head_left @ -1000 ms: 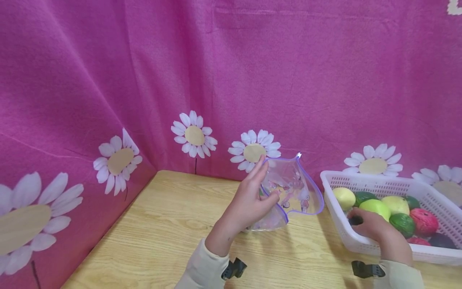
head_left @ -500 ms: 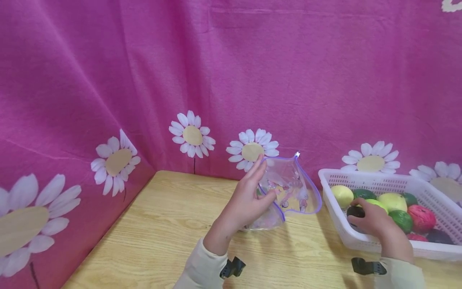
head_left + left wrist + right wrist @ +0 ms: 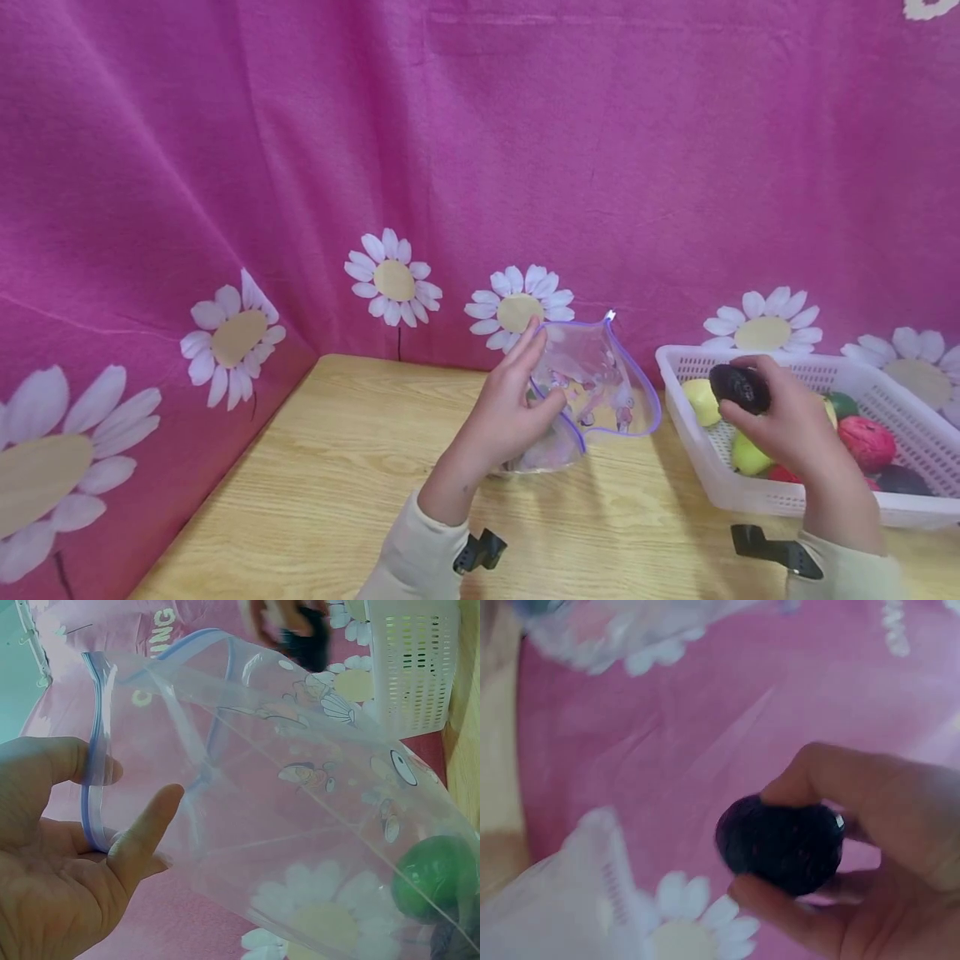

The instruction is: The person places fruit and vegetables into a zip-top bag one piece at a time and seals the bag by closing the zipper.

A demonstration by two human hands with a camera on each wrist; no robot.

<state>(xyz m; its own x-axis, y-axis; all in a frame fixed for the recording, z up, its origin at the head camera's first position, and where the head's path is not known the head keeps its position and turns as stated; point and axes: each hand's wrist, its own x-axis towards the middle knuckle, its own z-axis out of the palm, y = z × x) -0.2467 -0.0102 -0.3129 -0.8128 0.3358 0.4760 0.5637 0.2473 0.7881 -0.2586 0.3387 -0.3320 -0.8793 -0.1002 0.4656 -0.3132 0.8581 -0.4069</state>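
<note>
Dark fruit (image 3: pixel 738 389): was held aloft above the left part of the basket (image 3: pixel 757 498), its skin rough and nearly black.
Right hand (image 3: pixel 802 425): gripped the dark fruit, thumb on one side and fingers on the other.
Left hand (image 3: pixel 510 404): held the purple-edged rim of the clear bag (image 3: pixel 600 392), film caught between thumb and fingers.
Clear bag: rested on the counter (image 3: pixel 337 467) between the left hand and the basket, its mouth agape, cartoon figures printed on its side and a white slider (image 3: pixel 611 315) at its top corner. A green object (image 3: pixel 435 879) sat inside, just beside a dark object (image 3: pixel 457 941) partly out of view.
Basket: stood white and slotted at the counter's right, carrying a yellow fruit (image 3: pixel 703 402), a yellow-green fruit (image 3: pixel 750 457), a red fruit (image 3: pixel 866 443) and a green fruit (image 3: pixel 843 404), with other pieces partly covered by the right hand.
Cuffs: pale sleeves (image 3: pixel 423 546) ended at black wrist devices (image 3: pixel 480 552).
Backdrop: magenta cloth (image 3: pixel 600 167) with large white flowers hung behind the wood-grained counter.
</note>
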